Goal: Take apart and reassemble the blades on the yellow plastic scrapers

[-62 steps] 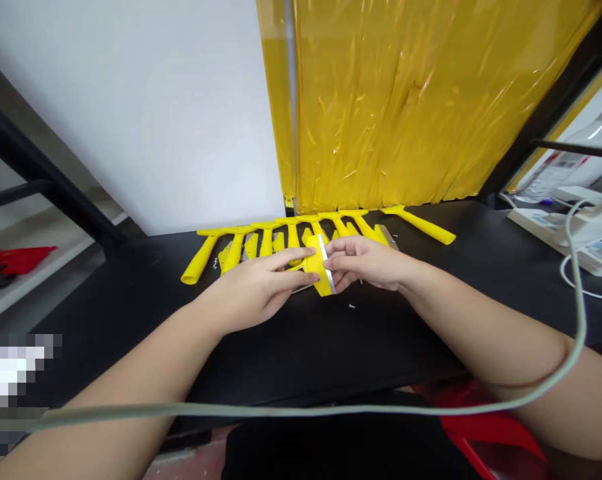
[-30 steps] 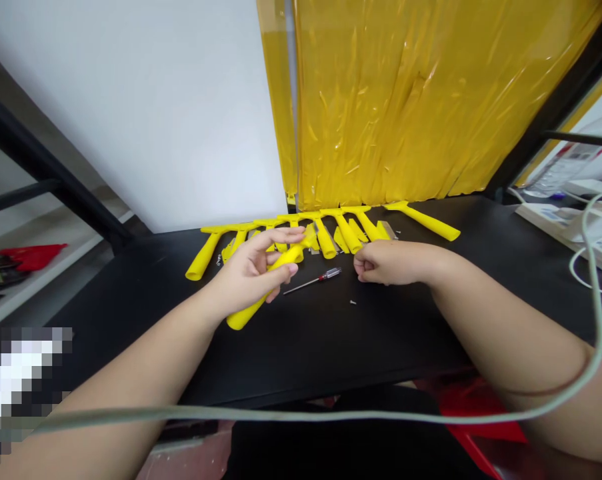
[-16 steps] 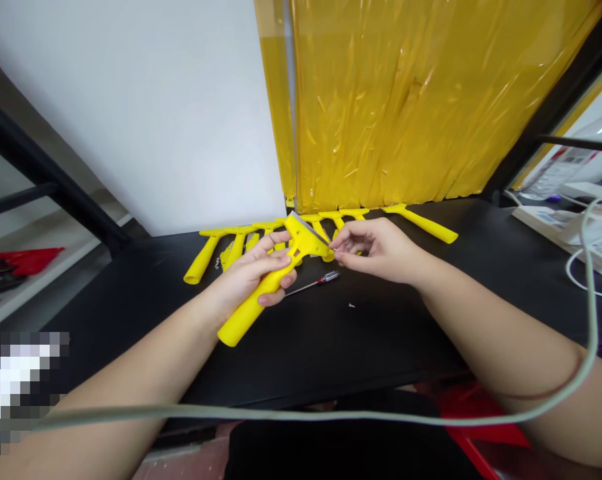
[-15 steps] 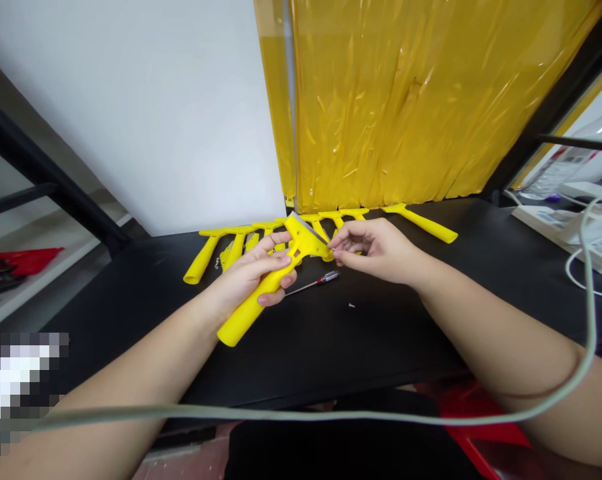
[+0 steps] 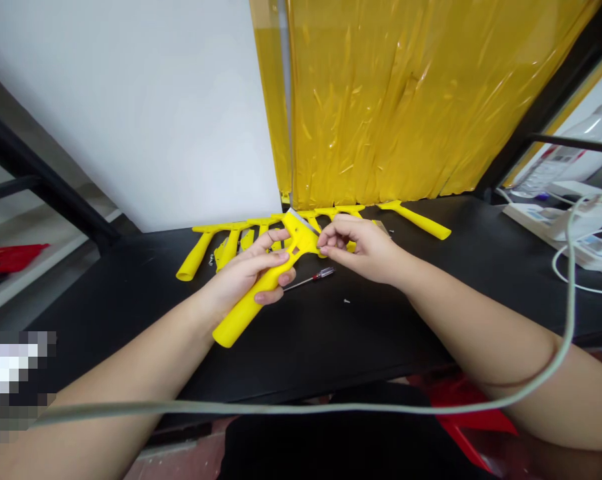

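Observation:
My left hand (image 5: 253, 270) is wrapped round a yellow scraper (image 5: 251, 301), its handle slanting down to the left and its wide head pointing up. A grey metal blade (image 5: 303, 220) runs along the head's edge. At the right corner of that head, my right hand (image 5: 358, 247) has thumb and forefinger pinched together; anything between them is too small to make out. Below the hands, a screwdriver (image 5: 321, 274) with a clear and red handle lies on the black table (image 5: 291, 360), its shaft partly behind my left fingers. One loose screw (image 5: 347, 301) lies nearby.
Several yellow scraper handles (image 5: 195, 257) lie in a row along the back, another (image 5: 423, 221) at right. Small metal parts (image 5: 211, 259) lie at left. A pale cable (image 5: 291, 408) crosses in front of me. Power strips (image 5: 575, 223) and a plastic bottle (image 5: 565, 150) are at right.
My right fingertips have moved slightly left, closer against the scraper head's corner. The left hand keeps its hold on the scraper. The whole view has shifted a little.

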A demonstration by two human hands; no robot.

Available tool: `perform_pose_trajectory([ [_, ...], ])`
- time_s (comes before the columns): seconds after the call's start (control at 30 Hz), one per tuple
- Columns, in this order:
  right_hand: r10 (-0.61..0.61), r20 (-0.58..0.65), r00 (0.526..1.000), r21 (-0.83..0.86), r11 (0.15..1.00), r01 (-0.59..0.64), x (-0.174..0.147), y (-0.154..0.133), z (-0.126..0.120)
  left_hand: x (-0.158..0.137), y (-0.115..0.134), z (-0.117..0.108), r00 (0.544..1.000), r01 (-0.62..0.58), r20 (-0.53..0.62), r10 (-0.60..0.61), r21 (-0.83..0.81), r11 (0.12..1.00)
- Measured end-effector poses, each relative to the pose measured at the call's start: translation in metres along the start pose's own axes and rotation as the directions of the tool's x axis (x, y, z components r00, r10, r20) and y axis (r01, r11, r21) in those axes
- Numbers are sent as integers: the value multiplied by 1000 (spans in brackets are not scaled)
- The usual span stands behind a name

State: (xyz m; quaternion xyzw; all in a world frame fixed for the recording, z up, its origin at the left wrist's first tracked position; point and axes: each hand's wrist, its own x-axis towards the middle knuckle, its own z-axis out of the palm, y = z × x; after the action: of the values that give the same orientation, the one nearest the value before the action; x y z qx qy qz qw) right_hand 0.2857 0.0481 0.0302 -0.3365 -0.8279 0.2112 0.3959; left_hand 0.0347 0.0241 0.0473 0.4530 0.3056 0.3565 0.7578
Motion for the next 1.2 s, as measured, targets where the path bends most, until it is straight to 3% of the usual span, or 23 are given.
perform_pose_trajectory([
  [0.2,-1,-18,1000,10,1000,1,2,2,1,-1,-2,-2,1000,-2,23,2,10,1000],
  [0.3,101,-6,995,176,980,-98,2,5,3,-2,-4,-5,999,-4,45,3,18,1000],
  [0.43,202,136,970,450,859,-242,2,8,6,-2,-6,-8,996,11,91,-15,45,999],
  [0.57,253,178,951,502,808,-308,3,13,7,-2,-2,-4,998,-5,55,3,42,999],
  [0.67,296,147,944,416,847,-331,2,19,4,-1,1,-2,1000,-10,15,9,43,999],
  [0.77,296,205,933,118,939,-323,1,23,-1,2,2,-6,995,-57,-78,59,32,998],
  [0.83,242,278,930,-98,970,-223,0,22,-1,4,2,-9,987,-85,-132,87,25,996],
  [0.93,172,360,917,-281,957,-69,0,18,4,6,4,-13,981,-103,-161,106,26,994],
  [1.07,166,410,897,-356,935,-11,-2,14,5,5,6,-15,978,-114,-168,123,60,992],
  [1.2,178,432,884,-232,969,-81,-4,11,-15,7,5,-20,958,-180,-207,197,99,979],
])
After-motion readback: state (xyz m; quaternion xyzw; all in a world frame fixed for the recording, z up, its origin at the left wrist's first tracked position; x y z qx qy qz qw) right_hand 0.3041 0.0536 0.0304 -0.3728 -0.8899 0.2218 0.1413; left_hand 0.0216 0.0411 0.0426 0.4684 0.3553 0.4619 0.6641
